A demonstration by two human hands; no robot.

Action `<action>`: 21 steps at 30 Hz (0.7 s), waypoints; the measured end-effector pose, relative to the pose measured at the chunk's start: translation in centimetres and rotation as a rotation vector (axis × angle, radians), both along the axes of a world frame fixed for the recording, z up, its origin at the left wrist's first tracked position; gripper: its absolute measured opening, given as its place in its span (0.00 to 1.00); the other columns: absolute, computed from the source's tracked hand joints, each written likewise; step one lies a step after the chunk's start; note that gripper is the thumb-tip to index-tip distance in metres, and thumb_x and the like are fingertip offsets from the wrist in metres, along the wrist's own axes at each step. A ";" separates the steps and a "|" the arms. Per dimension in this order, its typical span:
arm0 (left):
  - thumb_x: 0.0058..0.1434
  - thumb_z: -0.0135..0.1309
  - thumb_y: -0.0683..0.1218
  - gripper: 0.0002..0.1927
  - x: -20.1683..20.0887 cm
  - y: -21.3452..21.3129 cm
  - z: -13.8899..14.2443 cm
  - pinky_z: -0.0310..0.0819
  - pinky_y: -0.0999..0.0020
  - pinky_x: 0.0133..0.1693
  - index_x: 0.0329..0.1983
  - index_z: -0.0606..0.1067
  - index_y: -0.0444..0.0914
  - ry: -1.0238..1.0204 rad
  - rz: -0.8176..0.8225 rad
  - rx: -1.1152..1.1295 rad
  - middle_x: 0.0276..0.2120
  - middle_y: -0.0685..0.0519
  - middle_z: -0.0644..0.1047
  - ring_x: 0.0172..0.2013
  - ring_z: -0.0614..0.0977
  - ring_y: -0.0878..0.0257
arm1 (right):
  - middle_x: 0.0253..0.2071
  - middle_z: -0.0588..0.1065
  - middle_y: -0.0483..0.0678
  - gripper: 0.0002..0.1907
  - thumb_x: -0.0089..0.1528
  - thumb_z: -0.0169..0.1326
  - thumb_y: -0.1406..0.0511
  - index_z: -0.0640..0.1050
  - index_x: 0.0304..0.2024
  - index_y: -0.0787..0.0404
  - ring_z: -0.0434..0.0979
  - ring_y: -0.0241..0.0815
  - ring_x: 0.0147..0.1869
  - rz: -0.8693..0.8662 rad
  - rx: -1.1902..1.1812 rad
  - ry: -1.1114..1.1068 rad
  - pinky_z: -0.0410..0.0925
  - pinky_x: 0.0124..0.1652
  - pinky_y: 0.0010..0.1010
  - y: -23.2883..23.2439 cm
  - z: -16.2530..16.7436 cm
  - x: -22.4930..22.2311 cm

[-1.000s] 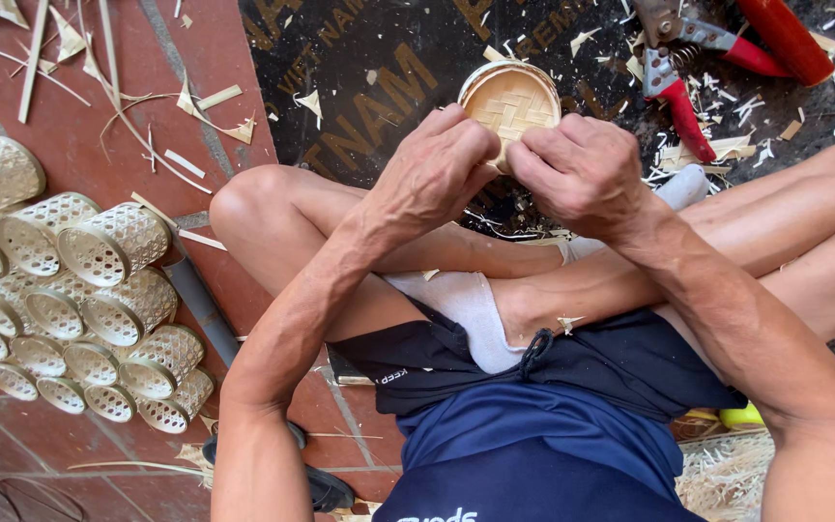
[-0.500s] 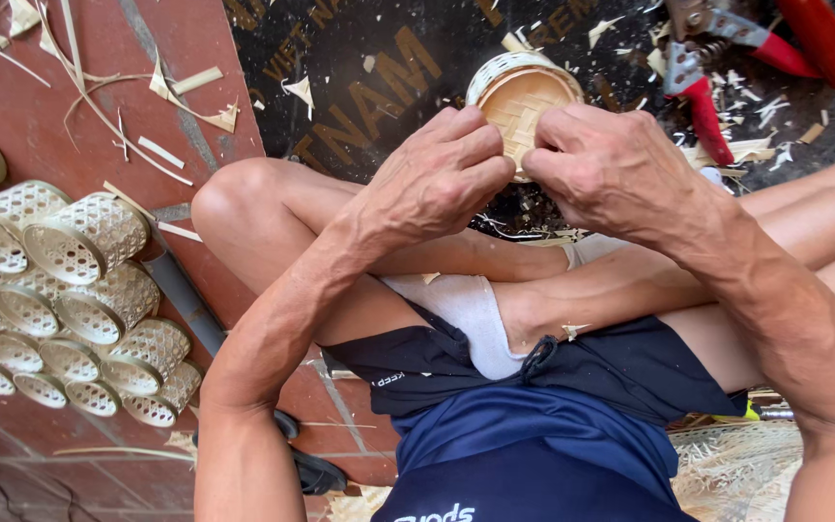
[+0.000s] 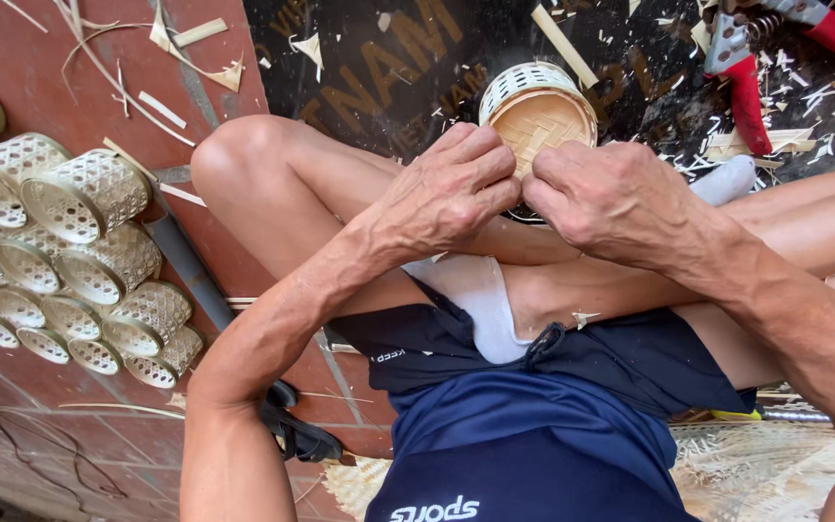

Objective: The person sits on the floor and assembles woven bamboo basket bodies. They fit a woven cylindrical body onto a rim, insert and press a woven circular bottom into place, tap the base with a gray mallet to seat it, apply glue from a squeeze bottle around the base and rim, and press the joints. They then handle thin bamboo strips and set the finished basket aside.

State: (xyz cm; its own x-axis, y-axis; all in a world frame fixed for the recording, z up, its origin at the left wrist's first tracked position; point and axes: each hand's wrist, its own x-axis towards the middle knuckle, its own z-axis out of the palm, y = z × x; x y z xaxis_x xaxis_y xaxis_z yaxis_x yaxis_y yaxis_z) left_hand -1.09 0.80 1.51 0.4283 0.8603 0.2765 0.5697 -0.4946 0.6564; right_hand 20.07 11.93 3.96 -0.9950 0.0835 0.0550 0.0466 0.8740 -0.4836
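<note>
A small round woven bamboo basket [image 3: 536, 108], pale with a lattice wall and a tightly woven bottom, is held over my crossed legs. My left hand [image 3: 451, 188] grips its near left rim with fingers curled. My right hand [image 3: 611, 198] grips the near right rim, knuckles almost touching the left hand. The near part of the basket is hidden behind both hands.
Several finished woven cylinders [image 3: 84, 193] lie stacked on the red tile floor at left. Red-handled cutters [image 3: 741, 82] lie at upper right on a dark mat [image 3: 388, 68] strewn with bamboo shavings. A long dark blade [image 3: 186, 261] lies beside my knee. Loose bamboo strips [image 3: 161, 39] scatter at top left.
The view has shifted slightly; both hands stay closed on the basket, working its rim, and the basket has turned a little in them.
</note>
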 end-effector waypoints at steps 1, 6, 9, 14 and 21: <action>0.59 0.57 0.43 0.08 0.0 -0.3 -0.1 0.69 0.59 0.49 0.40 0.73 0.36 -0.003 0.008 0.002 0.39 0.51 0.70 0.45 0.74 0.54 | 0.29 0.66 0.48 0.05 0.58 0.54 0.69 0.71 0.30 0.62 0.73 0.42 0.31 0.003 0.006 0.018 0.68 0.28 0.32 -0.1 -0.1 -0.1; 0.63 0.58 0.42 0.07 -0.5 -0.7 -0.9 0.70 0.60 0.49 0.43 0.74 0.37 -0.050 0.072 0.015 0.41 0.51 0.70 0.45 0.73 0.54 | 0.29 0.65 0.46 0.07 0.58 0.57 0.69 0.71 0.30 0.61 0.73 0.42 0.31 0.003 0.051 0.088 0.67 0.29 0.34 0.7 -1.0 -0.4; 0.64 0.57 0.43 0.09 -0.8 -0.6 -0.9 0.70 0.60 0.51 0.46 0.75 0.37 -0.058 0.036 0.029 0.43 0.51 0.71 0.47 0.73 0.54 | 0.28 0.65 0.45 0.08 0.59 0.60 0.67 0.72 0.30 0.59 0.72 0.42 0.31 0.009 -0.012 0.115 0.67 0.28 0.34 1.2 -1.0 -0.2; 0.63 0.54 0.44 0.12 -1.8 0.0 -0.4 0.70 0.60 0.52 0.49 0.74 0.36 -0.017 -0.051 0.056 0.44 0.51 0.70 0.49 0.73 0.55 | 0.27 0.66 0.44 0.06 0.55 0.60 0.65 0.75 0.31 0.56 0.73 0.41 0.29 0.070 -0.011 0.148 0.65 0.24 0.34 1.4 -0.9 -0.2; 0.65 0.55 0.44 0.09 -2.0 0.6 -0.9 0.70 0.60 0.49 0.46 0.74 0.37 -0.008 -0.087 0.065 0.41 0.52 0.70 0.46 0.73 0.55 | 0.28 0.67 0.44 0.03 0.60 0.58 0.70 0.76 0.35 0.61 0.73 0.41 0.31 0.030 0.069 0.198 0.67 0.29 0.34 0.3 -1.8 0.4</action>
State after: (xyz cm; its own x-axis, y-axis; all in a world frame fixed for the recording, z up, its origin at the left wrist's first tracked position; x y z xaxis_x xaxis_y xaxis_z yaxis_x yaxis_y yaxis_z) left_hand -3.14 1.38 0.66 0.4980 0.8001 0.3345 0.5173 -0.5837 0.6259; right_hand 20.42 12.27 2.11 -0.9661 0.0433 0.2544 -0.0699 0.9052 -0.4193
